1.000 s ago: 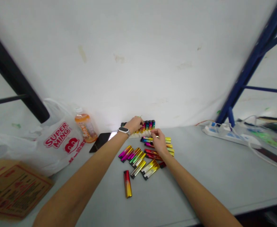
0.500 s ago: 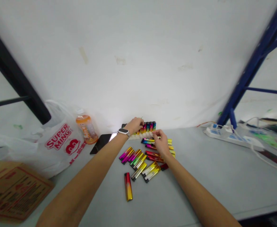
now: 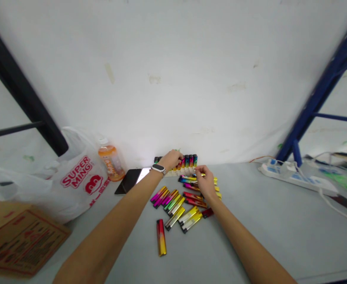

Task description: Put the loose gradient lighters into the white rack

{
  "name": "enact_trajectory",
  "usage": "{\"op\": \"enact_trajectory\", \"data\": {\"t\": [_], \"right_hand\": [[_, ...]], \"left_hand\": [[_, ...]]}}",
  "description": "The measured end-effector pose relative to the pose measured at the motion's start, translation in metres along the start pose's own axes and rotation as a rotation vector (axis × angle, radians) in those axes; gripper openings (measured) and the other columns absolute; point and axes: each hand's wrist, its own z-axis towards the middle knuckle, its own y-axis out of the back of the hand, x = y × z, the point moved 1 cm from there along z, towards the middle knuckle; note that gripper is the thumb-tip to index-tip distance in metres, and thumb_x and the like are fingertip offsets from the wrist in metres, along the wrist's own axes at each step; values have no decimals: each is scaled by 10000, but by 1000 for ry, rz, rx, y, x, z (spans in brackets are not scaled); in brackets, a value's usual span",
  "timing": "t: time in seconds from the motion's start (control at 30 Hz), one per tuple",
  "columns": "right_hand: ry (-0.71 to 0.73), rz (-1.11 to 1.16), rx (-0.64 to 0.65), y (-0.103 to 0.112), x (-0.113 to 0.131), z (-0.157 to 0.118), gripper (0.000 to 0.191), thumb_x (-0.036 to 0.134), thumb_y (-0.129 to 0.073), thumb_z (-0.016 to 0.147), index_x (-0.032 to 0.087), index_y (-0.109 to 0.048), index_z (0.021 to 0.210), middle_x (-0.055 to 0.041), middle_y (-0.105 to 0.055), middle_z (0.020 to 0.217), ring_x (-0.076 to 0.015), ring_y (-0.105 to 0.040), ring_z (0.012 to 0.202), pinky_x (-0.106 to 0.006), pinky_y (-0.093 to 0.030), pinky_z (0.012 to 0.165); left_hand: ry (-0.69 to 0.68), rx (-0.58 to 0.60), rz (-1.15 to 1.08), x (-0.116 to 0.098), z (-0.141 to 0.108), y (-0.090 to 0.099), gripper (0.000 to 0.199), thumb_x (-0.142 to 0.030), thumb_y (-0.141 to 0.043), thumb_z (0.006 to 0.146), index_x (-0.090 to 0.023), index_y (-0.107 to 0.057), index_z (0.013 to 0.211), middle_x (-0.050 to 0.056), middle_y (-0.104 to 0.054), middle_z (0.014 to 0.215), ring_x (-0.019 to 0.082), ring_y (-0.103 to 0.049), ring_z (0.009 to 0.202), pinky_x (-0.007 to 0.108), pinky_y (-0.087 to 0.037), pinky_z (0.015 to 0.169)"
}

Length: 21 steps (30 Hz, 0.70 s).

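Shiny lighters (image 3: 191,159) stand upright in a row in a whitish holder (image 3: 188,172) against the wall. My left hand (image 3: 172,159), a watch on its wrist, reaches over the row with its fingers closed on the top of a lighter in it; the hand covers part of the row. At the holder's right end, my right hand (image 3: 205,180) pinches the edge between thumb and finger. Below it lie several loose lighters (image 3: 192,196), partly under the hand. More lie in front, among them a yellow-silver pair (image 3: 191,219) and a single red-yellow lighter (image 3: 161,238).
A dark phone (image 3: 128,180) lies left of the holder, near an orange drink bottle (image 3: 111,162). Further left are a white plastic bag (image 3: 81,189) and a cardboard box (image 3: 25,240). A power strip (image 3: 297,177) with cables lies right, by a blue metal post (image 3: 318,94).
The view has shifted slightly. My left hand stays over the row and my right hand stays at the holder's end, with only small finger movement. The loose lighters lie as before.
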Motion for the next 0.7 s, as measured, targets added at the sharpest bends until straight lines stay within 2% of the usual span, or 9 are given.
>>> {"op": "enact_trajectory", "data": {"t": [0.1, 0.2, 0.37, 0.43, 0.53, 0.7], "right_hand": [[24, -47, 5, 1, 0, 1, 197, 320, -479, 783, 176, -603, 836, -38, -631, 756, -189, -549, 692, -288, -409, 624], [99, -136, 46, 2, 1, 1, 177, 263, -452, 793, 173, -599, 836, -53, -642, 810, -196, -564, 760, -311, -421, 719], [168, -569, 303, 12, 9, 4, 185, 155, -518, 730, 188, -659, 845, -69, -640, 933, -239, -520, 957, -354, -335, 835], [165, -736, 405, 17, 12, 6, 226, 167, -587, 700, 213, -694, 893, -75, -623, 1000, -261, -482, 1016, -366, -295, 846], [170, -872, 514, 24, 13, 8, 243, 216, -656, 695, 230, -711, 930, -86, -597, 1025, -270, -457, 1030, -374, -258, 851], [170, -919, 554, 29, 8, 11, 216, 278, -668, 729, 231, -713, 935, -89, -597, 1023, -270, -458, 1038, -385, -238, 863]], "left_hand": [[-5, -34, 71, -3, -7, -2, 242, -111, -520, 868, -160, -752, 915, 106, -658, 1030, 196, -654, 921, 299, -482, 893], [-20, -33, 154, -6, -11, -3, 265, -80, -494, 871, -142, -745, 927, 110, -641, 985, 200, -646, 892, 318, -490, 879], [-21, -41, 191, -12, -18, 0, 250, -67, -475, 881, -116, -712, 942, 119, -643, 920, 227, -622, 915, 353, -504, 866], [-40, -97, 196, -15, -24, 3, 240, -71, -468, 894, -117, -695, 958, 120, -644, 971, 228, -604, 970, 353, -503, 887], [-42, -232, 135, -19, -39, 6, 233, -90, -463, 914, -133, -674, 1002, 100, -640, 1046, 212, -592, 1001, 350, -499, 917], [-32, -394, -94, -25, -70, -4, 225, -118, -458, 929, -170, -668, 993, 61, -646, 1017, 181, -610, 973, 336, -501, 918]]}}
